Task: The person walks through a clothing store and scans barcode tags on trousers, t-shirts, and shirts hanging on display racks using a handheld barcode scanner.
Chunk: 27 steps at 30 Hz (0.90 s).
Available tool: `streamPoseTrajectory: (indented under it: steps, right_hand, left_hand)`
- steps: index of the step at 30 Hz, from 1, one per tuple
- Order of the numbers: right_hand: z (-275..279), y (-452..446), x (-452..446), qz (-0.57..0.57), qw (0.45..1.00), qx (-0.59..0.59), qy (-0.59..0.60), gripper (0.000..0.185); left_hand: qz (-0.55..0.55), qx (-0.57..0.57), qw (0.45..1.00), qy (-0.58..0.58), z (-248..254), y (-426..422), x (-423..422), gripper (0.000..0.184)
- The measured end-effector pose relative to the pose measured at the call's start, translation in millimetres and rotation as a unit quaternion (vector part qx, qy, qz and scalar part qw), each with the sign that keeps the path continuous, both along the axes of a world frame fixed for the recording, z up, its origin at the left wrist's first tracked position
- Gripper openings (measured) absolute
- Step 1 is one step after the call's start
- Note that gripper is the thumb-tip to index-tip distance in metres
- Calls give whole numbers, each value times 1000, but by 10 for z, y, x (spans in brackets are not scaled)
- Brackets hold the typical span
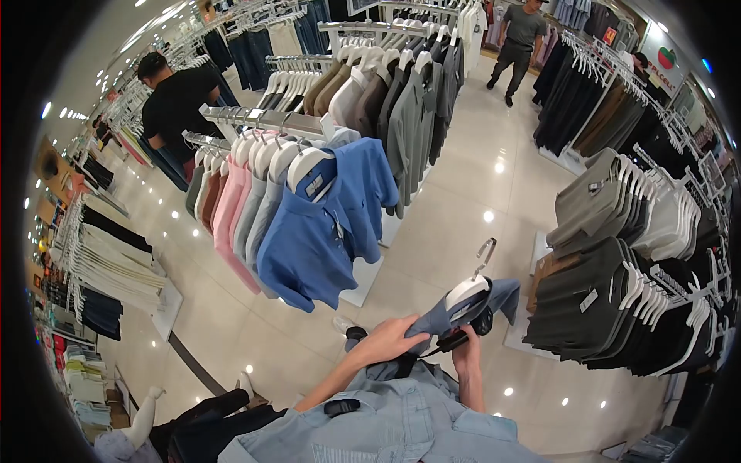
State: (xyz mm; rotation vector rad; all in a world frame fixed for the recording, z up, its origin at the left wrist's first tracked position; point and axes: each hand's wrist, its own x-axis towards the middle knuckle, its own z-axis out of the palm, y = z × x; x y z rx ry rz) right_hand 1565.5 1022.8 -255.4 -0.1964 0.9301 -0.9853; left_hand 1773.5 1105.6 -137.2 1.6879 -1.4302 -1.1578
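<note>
A grey-blue shirt (pixel 502 297) hangs on a white hanger (pixel 468 288) with a metal hook, held up in front of my body. My left hand (pixel 392 338) is closed on the shirt's fabric at its left shoulder. Just below the collar, my right hand (pixel 466 349) is closed around a small black object (pixel 452 340), whose kind I cannot make out. Another dark, rounded part shows beside the collar. The shirt's lower part is hidden behind my hands and merges with my own light blue shirt.
A blue polo shirt (pixel 320 224) fronts a rack of shirts ahead left. Folded-over dark garments (pixel 579 301) hang at right. A person in black (pixel 174 100) is at the left; another person (pixel 521 42) stands in the aisle. A mannequin arm (pixel 144 417) is at lower left.
</note>
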Motion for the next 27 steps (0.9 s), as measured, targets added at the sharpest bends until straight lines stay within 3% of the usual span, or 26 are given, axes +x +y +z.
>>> streamPoseTrajectory:
  steps: [9, 16, 18, 24, 27]
  right_hand:
    - [118, 3, 124, 155, 975, -116, 110, 32]
    - [182, -65, 208, 155, 976, -125, 83, 34]
    - [236, -91, 212, 143, 976, -141, 90, 31]
    - [163, -117, 87, 139, 973, -164, 85, 29]
    - [238, -81, 129, 124, 973, -171, 95, 29]
  left_hand:
    - [61, -26, 996, 55, -19, 28, 149, 37]
    - [74, 30, 995, 67, 375, -42, 386, 36]
    - [116, -22, 978, 170, 300, -25, 451, 35]
    - [178, 24, 923, 341, 465, 12, 624, 36]
    - [174, 21, 912, 372, 452, 43, 664, 36]
